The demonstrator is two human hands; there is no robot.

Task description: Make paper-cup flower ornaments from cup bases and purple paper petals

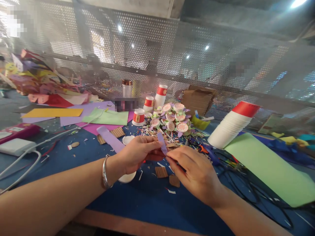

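Over the blue tabletop (152,196), my left hand (137,152) pinches a small purple paper piece (161,143) between thumb and fingers. The fingertips of my right hand (194,170) are closed on the lower end of that same piece. Behind my left hand lies a longer purple paper strip (109,139). White discs, one of them (128,177), show beside and under the left hand. Small squares of corrugated cardboard (161,172) lie below the hands. Farther back is a pile of cut paper-cup bottoms (170,125) with purple and green paper bits attached.
A tilted stack of paper cups (228,126) and a green sheet (273,170) lie on the right, near black cables (246,186). Coloured sheets (52,112), a white cable (36,157) and a heap of paper shapes (44,78) are on the left. Perforated metal panels (147,49) rise behind.
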